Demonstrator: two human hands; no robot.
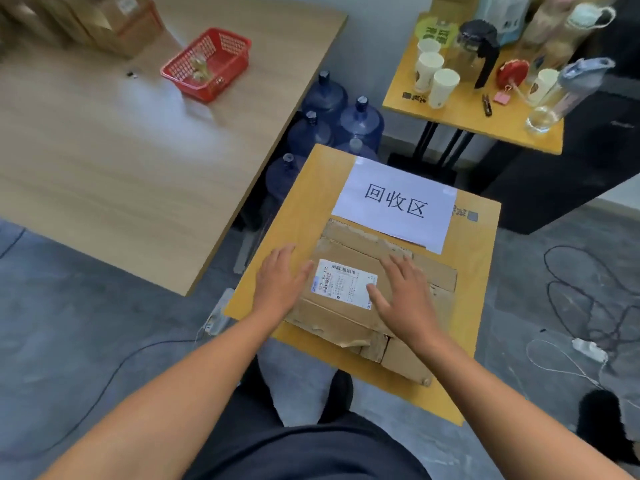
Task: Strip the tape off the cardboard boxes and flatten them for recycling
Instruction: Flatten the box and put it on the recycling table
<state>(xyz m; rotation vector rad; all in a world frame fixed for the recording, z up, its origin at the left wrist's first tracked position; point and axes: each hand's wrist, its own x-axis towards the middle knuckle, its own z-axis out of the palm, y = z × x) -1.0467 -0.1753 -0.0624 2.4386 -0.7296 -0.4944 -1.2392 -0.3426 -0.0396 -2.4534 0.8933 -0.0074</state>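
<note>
Flattened brown cardboard box [332, 320] lies on the small yellow table [311, 188], under both hands.
Red plastic mesh basket [207, 64] stands on the large wood-grain table [104, 150], far left. Left hand [280, 282], fingers straight and together, lies flat at the box's left edge. White shipping label [346, 282] sits between the hands. Right hand [405, 296], fingers spread, presses the box, thumb touching the label.
</note>
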